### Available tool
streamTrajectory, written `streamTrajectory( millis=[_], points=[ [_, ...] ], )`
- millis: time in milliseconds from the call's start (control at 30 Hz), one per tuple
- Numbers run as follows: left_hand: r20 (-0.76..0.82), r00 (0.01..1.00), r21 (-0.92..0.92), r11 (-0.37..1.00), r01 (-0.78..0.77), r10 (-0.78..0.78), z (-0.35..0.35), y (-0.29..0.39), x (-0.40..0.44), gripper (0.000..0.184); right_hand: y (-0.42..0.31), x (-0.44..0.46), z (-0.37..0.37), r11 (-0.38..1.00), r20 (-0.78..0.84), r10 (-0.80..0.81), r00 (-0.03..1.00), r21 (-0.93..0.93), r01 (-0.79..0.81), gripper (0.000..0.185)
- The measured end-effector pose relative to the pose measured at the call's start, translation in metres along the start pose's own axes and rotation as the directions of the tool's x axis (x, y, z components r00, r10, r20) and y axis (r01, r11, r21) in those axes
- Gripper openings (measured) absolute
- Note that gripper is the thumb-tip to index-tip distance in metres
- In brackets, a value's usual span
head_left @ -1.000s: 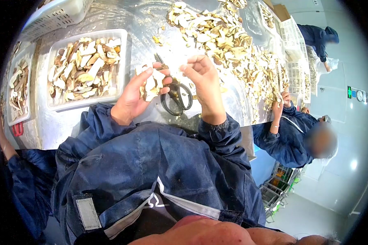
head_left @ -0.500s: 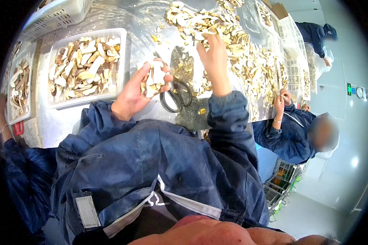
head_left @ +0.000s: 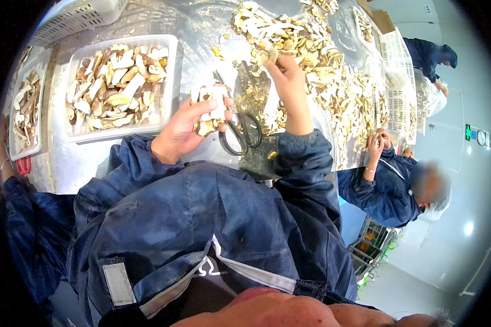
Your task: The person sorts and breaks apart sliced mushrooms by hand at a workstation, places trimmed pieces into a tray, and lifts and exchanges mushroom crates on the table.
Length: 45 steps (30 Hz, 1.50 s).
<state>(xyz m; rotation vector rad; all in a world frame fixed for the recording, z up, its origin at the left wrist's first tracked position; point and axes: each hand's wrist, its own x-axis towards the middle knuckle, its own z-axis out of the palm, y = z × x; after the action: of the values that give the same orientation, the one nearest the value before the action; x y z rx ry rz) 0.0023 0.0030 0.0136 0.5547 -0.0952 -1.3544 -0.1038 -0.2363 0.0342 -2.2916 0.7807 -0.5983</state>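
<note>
Several dried mushroom slices point(head_left: 208, 106) lie in my left hand point(head_left: 183, 128), with thumb and fingers closed around them. My right hand point(head_left: 290, 87) pinches one mushroom slice point(head_left: 268, 53) at the near edge of a large heap of mushroom slices point(head_left: 324, 57). Between my hands, black-handled scissors point(head_left: 240, 136) lie on the metal table, blades pointing away from me and partly hidden by my left hand. Left of my left hand stands a clear plastic tray point(head_left: 174, 71) full of sliced mushrooms.
Another tray of slices point(head_left: 26, 117) stands at the far left, near a red handle point(head_left: 23, 165) and a co-worker's sleeve. White perforated crates point(head_left: 87, 19) stand at the back left and right point(head_left: 401, 71). A co-worker point(head_left: 387, 180) handles slices at the right.
My right hand has gone from reaching over the heap to holding a slice nearer to me. My left hand keeps its slices and has shifted slightly right in view.
</note>
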Motion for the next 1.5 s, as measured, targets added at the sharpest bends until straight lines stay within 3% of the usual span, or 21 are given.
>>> streamTrajectory(
  millis=[67, 100, 233, 533, 933, 1000, 1067, 1167, 1267, 1433, 1500],
  points=[
    [-0.014, 1.000, 0.003, 1.000, -0.002, 0.002, 0.001, 0.000, 0.000, 0.037, -0.010, -0.011, -0.002, 0.879, 0.151, 0.197, 0.969, 0.412, -0.243, 0.025],
    [-0.019, 1.000, 0.006, 1.000, -0.002, 0.002, 0.002, -0.001, 0.000, 0.037, -0.017, -0.015, 0.001, 0.760, 0.202, 0.213, 0.956, 0.580, -0.292, 0.040],
    [-0.017, 1.000, 0.018, 1.000, 0.000, 0.000, -0.002, -0.003, 0.002, 0.037, -0.014, -0.027, 0.002, 0.741, 0.256, 0.194, 0.947, 0.594, -0.312, 0.055],
    [-0.017, 1.000, 0.012, 1.000, -0.003, 0.003, -0.003, -0.004, 0.002, 0.034, -0.005, -0.032, 0.004, 0.845, 0.137, 0.267, 0.954, 0.443, -0.300, 0.032],
    [-0.016, 1.000, 0.027, 1.000, -0.015, 0.016, -0.002, -0.002, 0.001, 0.031, -0.011, -0.038, -0.002, 0.793, 0.269, 0.299, 0.916, 0.463, -0.395, 0.021],
    [-0.009, 1.000, 0.025, 1.000, -0.016, 0.016, -0.002, -0.002, 0.001, 0.031, -0.018, -0.038, 0.001, 0.944, 0.157, 0.234, 0.960, 0.201, -0.263, 0.021],
    [-0.036, 0.999, 0.058, 0.998, -0.015, 0.018, -0.003, -0.002, 0.001, 0.031, -0.023, -0.039, 0.007, 0.990, 0.063, 0.143, 0.988, -0.024, -0.142, 0.022],
    [-0.020, 0.999, 0.105, 0.994, -0.028, 0.030, -0.001, -0.007, 0.004, 0.032, -0.031, -0.036, 0.019, 0.960, -0.014, -0.034, 0.999, -0.278, 0.029, 0.030],
    [-0.010, 0.993, 0.162, 0.980, -0.118, 0.121, 0.003, -0.004, -0.004, 0.036, -0.039, -0.034, 0.036, 0.857, 0.026, -0.020, 0.999, -0.514, 0.030, 0.035],
    [-0.026, 0.954, 0.309, 0.910, -0.278, 0.300, 0.026, 0.040, -0.047, 0.044, -0.042, -0.031, 0.038, 0.870, 0.070, -0.003, 0.998, -0.492, 0.037, 0.034],
    [0.002, 0.881, 0.453, 0.785, -0.422, 0.472, 0.024, 0.069, -0.065, 0.046, -0.042, -0.034, 0.036, 0.884, 0.052, -0.005, 0.999, -0.466, 0.028, 0.032]
  ],
)
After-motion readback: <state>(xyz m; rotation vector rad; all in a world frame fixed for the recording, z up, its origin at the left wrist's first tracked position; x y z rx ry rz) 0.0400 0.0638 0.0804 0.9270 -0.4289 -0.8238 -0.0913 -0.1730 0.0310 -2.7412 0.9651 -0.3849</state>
